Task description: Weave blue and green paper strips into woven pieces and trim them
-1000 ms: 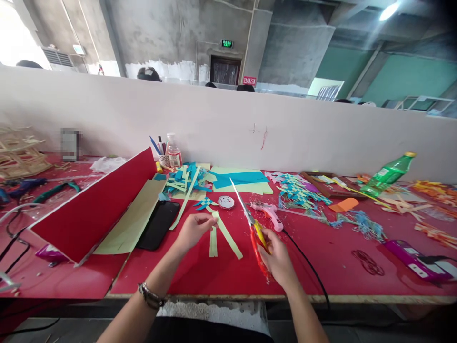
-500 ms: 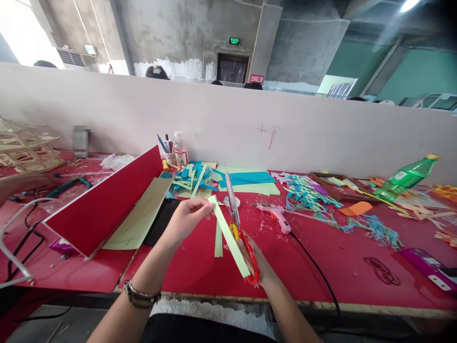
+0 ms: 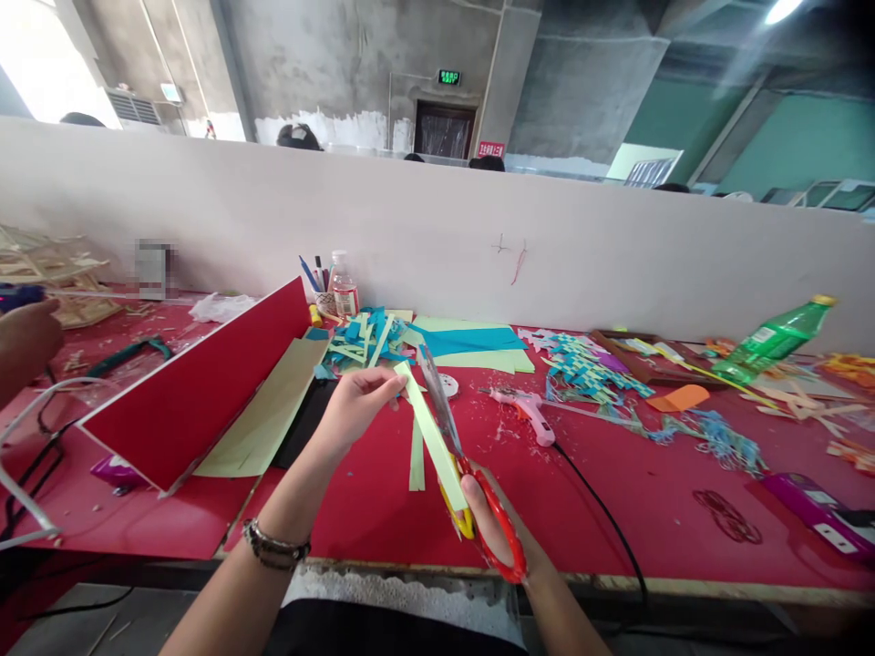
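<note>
Between thumb and fingers, my left hand [image 3: 359, 405] pinches the upper end of a pale green paper strip [image 3: 432, 442]. My right hand [image 3: 502, 510] grips scissors [image 3: 443, 405] with red and yellow handles, blades pointing away and up. The blades lie close along the strip's right side; whether they touch it I cannot tell. The strip's lower end overlaps the yellow handle near my right thumb. Another pale green strip [image 3: 416, 460] lies on the red table [image 3: 362, 510] below. Beyond my hands is a pile of cut blue and green strips [image 3: 373, 337].
A pink glue gun [image 3: 523, 408] lies to the right, its cord trailing forward. Woven paper [image 3: 588, 364] and a tilted green bottle [image 3: 779, 342] are farther right. A red board [image 3: 211, 383] stands at left. Another person's hand [image 3: 27, 346] is at the far left.
The scissors have shifted down and right, their handles turning further into view. My left hand and the strip have moved slightly up and left. Another person's hand has moved at the far left.
</note>
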`<state>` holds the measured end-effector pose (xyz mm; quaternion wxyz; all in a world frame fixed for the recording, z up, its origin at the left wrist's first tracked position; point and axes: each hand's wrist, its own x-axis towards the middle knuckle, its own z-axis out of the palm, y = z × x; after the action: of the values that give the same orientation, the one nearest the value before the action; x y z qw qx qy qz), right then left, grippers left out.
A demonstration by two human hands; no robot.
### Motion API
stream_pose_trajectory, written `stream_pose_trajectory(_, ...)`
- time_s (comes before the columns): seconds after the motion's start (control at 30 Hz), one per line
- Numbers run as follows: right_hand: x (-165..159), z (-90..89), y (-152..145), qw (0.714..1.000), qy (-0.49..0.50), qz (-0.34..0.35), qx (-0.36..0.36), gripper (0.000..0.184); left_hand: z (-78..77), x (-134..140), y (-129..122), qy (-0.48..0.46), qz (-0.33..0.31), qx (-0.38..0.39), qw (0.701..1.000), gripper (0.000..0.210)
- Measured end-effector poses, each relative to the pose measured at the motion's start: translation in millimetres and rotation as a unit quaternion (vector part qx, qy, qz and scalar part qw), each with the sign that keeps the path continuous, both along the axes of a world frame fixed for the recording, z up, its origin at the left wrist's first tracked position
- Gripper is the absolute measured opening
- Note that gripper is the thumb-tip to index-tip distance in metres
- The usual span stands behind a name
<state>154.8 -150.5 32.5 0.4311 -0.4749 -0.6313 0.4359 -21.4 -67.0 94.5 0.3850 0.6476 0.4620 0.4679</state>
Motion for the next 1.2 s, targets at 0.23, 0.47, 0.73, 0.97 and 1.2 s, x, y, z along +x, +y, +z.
stream_pose_trajectory(0.23, 0.5, 8.4, -4.5, 0.998, -0.011, 0.053, 0.036, 0.045, -0.1, 2.1, 0.6, -0.019, -0.022, 0.023, 0.999, 0.027)
stream_pose_trajectory(0.47, 3.5, 5.7, -0.5, 0.995, -0.045, 0.058, 0.063, 0.044, 0.9, 0.7, -0.5, -0.010, -0.021, 0.016, 1.000, 0.026)
stream_pose_trajectory(0.73, 1.7, 0.8, 2.6, 0.996, -0.058, 0.058, 0.026, 0.035, -2.6, -1.0, 0.0, 0.022, -0.012, 0.009, 1.000, 0.028)
stream_pose_trajectory(0.97, 1.5, 0.6, 2.7, 0.997, -0.044, 0.059, 0.002, 0.037, 2.8, 0.7, -5.6, 0.040, 0.008, -0.017, 0.999, 0.027)
stream_pose_trajectory(1.2, -1.4, 6.1, 1.8, 0.997, -0.025, 0.066, 0.005, 0.039, -0.4, 0.6, -2.7, 0.031, -0.007, -0.014, 0.999, 0.028)
